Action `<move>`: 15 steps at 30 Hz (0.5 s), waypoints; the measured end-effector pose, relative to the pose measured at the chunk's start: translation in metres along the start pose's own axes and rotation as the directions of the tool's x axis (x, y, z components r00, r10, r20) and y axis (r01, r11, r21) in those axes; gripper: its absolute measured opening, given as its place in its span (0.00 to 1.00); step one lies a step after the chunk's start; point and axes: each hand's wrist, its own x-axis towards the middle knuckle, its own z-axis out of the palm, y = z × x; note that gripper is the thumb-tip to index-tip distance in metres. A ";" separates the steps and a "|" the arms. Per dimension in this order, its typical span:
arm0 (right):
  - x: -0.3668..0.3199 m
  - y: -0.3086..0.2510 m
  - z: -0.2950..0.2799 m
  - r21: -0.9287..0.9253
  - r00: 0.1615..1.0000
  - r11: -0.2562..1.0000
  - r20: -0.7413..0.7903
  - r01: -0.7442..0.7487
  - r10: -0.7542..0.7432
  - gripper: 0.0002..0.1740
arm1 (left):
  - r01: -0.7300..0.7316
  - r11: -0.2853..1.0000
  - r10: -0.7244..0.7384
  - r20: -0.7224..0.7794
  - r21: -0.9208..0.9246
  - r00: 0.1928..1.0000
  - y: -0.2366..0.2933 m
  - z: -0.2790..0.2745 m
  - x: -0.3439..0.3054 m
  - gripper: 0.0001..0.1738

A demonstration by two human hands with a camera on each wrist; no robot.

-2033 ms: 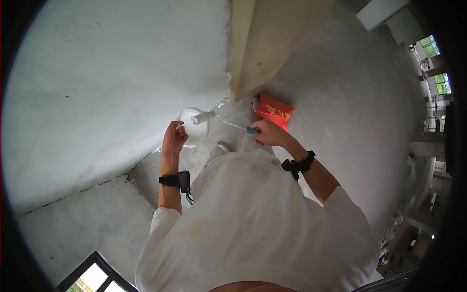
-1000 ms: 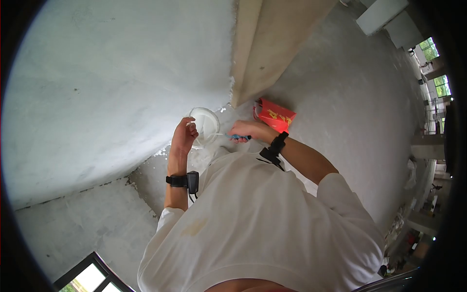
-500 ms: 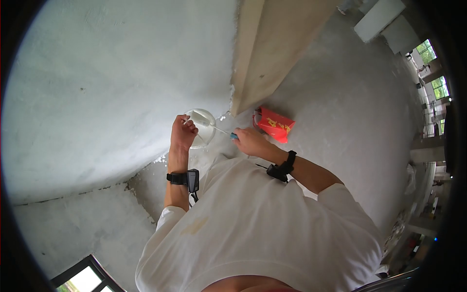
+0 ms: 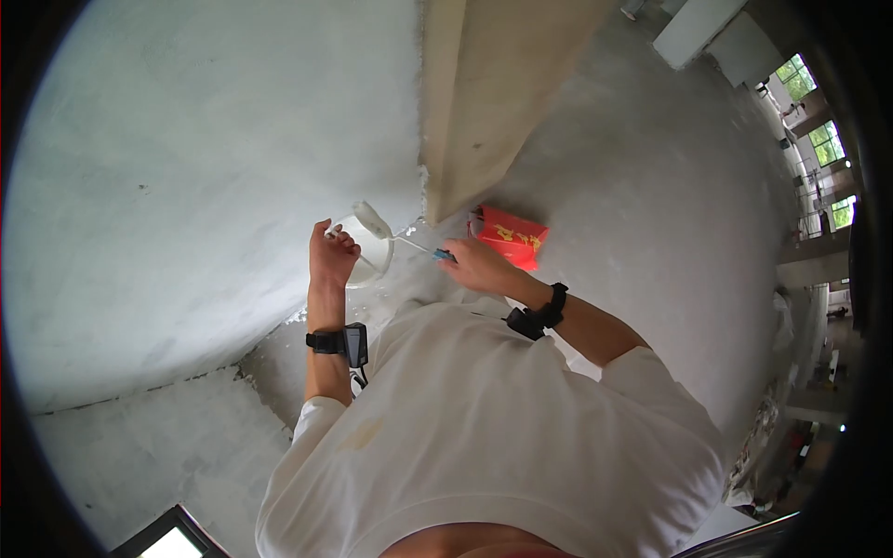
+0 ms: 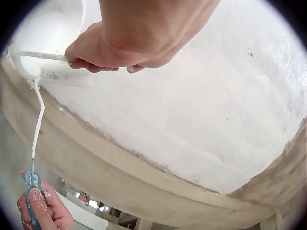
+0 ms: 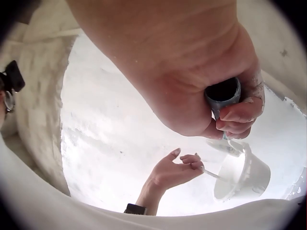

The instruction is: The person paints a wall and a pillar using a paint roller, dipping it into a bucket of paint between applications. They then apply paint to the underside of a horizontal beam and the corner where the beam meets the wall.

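In the head view my left hand (image 4: 333, 256) curls its fingers round the thin handle (image 4: 366, 263) of a white bucket (image 4: 389, 253). My right hand (image 4: 479, 267) grips the blue handle (image 4: 443, 254) of a paint roller, whose white-coated head (image 4: 372, 220) is tilted over the bucket's far rim. The left wrist view shows the roller head (image 5: 72, 79) beside the bucket (image 5: 53, 24) and its white-coated rod (image 5: 38, 122). Seen from the right wrist, the bucket (image 6: 258, 177) hangs tilted from my left hand (image 6: 172, 175); the roller head is partly hidden.
A pale, freshly coated wall (image 4: 214, 186) rises close by on the left, ending at a beige column (image 4: 484, 112). On the grey floor (image 4: 651, 205) lies a red bag (image 4: 512, 237) with yellow lettering, just beyond my right hand. White spots mark the floor near the bucket.
From low in the bucket a second ago, the roller head has come up and now slants over the far rim. My left hand keeps its hold on the bucket; the head view has shifted slightly.
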 end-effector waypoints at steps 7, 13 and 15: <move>0.004 0.002 -0.009 0.005 1.000 1.000 0.017 -0.015 0.015 0.13 | 0.004 1.000 -0.003 -0.035 0.013 0.999 0.005 0.002 0.000 0.14; 0.006 0.008 -0.018 -0.022 0.998 1.000 0.059 0.010 -0.008 0.14 | -0.005 1.000 0.005 -0.049 0.011 0.999 0.007 -0.002 0.000 0.14; 0.008 0.008 -0.021 -0.031 0.993 0.999 0.113 -0.017 0.020 0.14 | -0.015 1.000 0.016 -0.054 0.012 0.998 0.007 -0.002 0.000 0.14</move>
